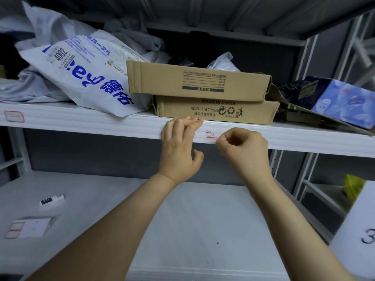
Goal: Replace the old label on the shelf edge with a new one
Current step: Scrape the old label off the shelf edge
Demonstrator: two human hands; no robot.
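Note:
The white shelf edge (101, 124) runs across the view. On it, between my hands, sits a remnant of the old label (211, 134): red marks and a red line. My left hand (178, 147) rests flat against the edge, fingers curled over its top, left of the remnant. My right hand (241, 149) is pinched shut at the remnant's lower right corner; whether it grips a piece of label I cannot tell. Another red-bordered label (14, 116) is stuck on the edge at far left. A sheet of red-bordered new labels (28, 228) lies on the lower shelf.
Two stacked cardboard boxes (203, 94) and a white printed mail bag (85, 78) sit on the upper shelf just above my hands. A blue package (343, 102) lies at right. A small white item (52, 199) lies on the lower shelf (182, 220).

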